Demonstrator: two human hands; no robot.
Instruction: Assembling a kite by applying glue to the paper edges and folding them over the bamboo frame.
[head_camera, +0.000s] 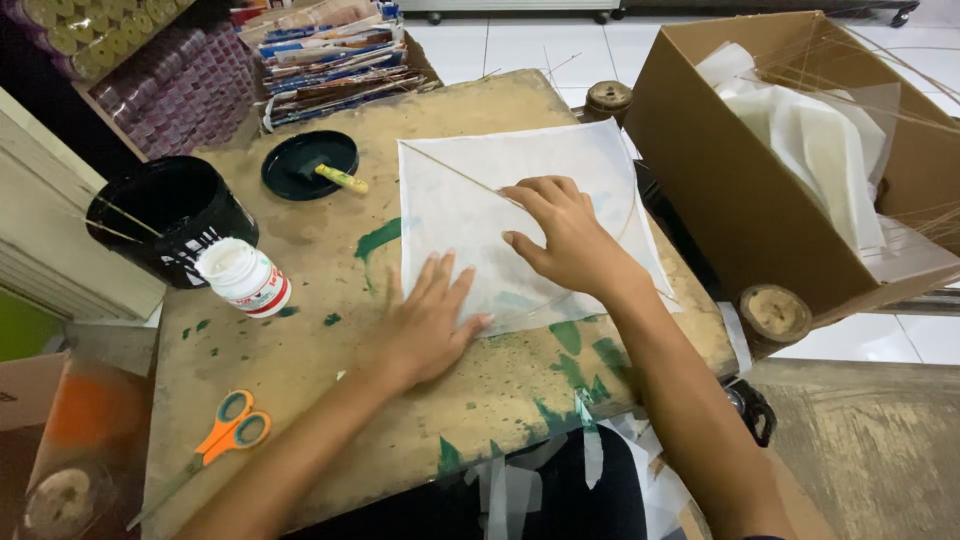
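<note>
Both hands press a white paper sheet (470, 215) flat on the worktop (300, 330), left hand (425, 325) with fingers spread, right hand (565, 235) with fingertips on a thin stick (455, 172); uneven pressure could likely shift the stick or crease the sheet.

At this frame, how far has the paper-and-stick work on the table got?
Looks done: a thin straight stick and a bowed one already lie on the white paper sheet. In hand: the left hand lies flat on the sheet's lower edge and the right hand presses near the straight stick. Left: whether the sticks are glued cannot be told. The scissors lie untouched; the open glue bottle stands nearby.
</note>
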